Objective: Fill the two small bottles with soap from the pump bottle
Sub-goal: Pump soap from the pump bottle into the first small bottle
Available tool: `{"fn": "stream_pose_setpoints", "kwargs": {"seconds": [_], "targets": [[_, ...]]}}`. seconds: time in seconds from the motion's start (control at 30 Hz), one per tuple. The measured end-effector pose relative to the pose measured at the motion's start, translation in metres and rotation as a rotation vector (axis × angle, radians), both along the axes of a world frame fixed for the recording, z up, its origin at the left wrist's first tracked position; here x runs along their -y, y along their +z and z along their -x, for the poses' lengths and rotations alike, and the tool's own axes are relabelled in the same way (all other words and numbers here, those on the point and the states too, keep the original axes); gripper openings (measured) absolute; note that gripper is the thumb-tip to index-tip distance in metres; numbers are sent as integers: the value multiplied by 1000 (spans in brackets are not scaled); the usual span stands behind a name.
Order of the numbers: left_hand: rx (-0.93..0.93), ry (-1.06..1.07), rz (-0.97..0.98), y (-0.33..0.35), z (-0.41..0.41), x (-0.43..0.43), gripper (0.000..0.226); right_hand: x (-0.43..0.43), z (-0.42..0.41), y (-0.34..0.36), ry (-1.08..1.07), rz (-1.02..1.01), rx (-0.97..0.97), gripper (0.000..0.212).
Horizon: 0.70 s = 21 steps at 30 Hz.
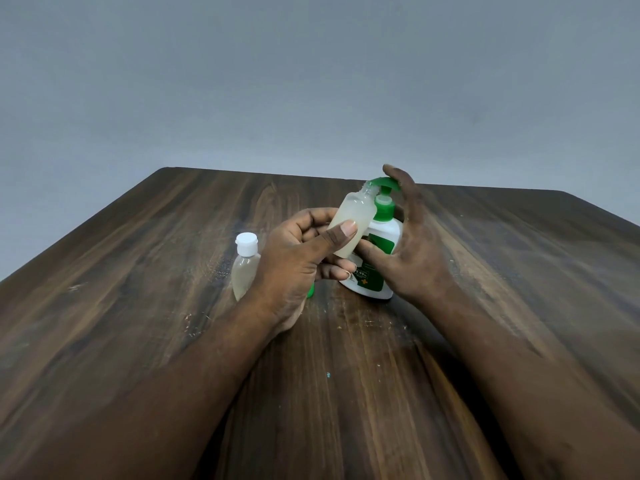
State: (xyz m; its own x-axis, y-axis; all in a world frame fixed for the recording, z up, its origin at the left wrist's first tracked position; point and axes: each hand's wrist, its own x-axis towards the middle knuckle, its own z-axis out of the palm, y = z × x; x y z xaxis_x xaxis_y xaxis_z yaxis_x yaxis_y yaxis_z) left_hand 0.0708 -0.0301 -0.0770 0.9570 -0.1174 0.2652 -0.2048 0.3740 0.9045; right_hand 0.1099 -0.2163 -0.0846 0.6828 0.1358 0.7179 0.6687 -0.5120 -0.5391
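Left hand [291, 268] tight round uncapped bottle [353, 216], right hand [415, 258] straight-fingered on pump bottle [383, 236], capped bottle [244, 268] half-hidden behind.

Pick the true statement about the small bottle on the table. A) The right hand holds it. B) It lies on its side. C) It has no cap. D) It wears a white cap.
D: the small bottle stands upright on the table with its white cap on.

The left hand [294, 258] hides one side of the small clear white-capped plastic bottle [244, 268] and most of a small green piece [311, 291] behind it. Label print on the white green-topped pump bottle [389, 232] is too small to read.
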Motion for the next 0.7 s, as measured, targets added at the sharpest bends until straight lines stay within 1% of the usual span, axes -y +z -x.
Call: {"fn": "stream_pose_setpoints", "kwargs": {"seconds": [0.23, 0.4, 0.6, 0.7], "targets": [[2, -6, 9, 0, 0, 0, 49, -1, 0, 0, 11, -10, 3, 103], [6, -4, 9, 1, 0, 0, 49, -1, 1, 1, 4, -4, 1, 101], [-6, 10, -4, -1, 0, -1, 49, -1, -1, -1, -6, -28, 7, 91], [-4, 16, -14, -2, 0, -1, 50, -1, -1, -1, -5, -24, 7, 91]]}}
